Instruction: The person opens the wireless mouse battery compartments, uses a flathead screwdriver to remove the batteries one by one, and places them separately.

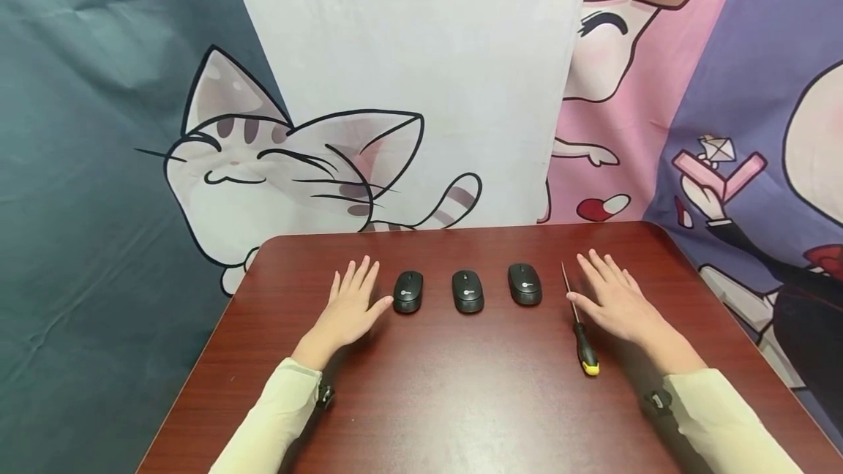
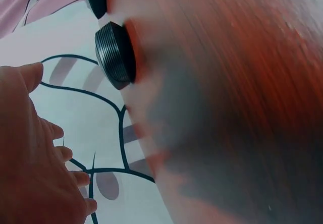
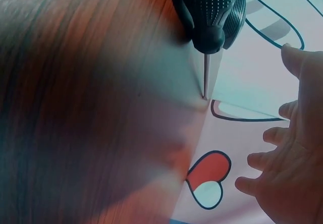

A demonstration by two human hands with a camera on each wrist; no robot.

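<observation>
Three black computer mice stand in a row across the table: a left mouse, a middle mouse and a right mouse. Right of them lies a screwdriver with a black and yellow handle, its thin shaft pointing away from me. My left hand is spread with straight fingers, its thumb close beside the left mouse. With fingers extended too, my right hand hovers or rests right of the screwdriver, thumb near its shaft; contact is unclear. Both hands hold nothing. In the right wrist view the screwdriver handle shows large.
The reddish-brown wooden table has rounded far corners. Behind its far edge hangs a printed cloth backdrop with a cartoon cat and figures. Dark wrist cameras sit under both cream sleeves.
</observation>
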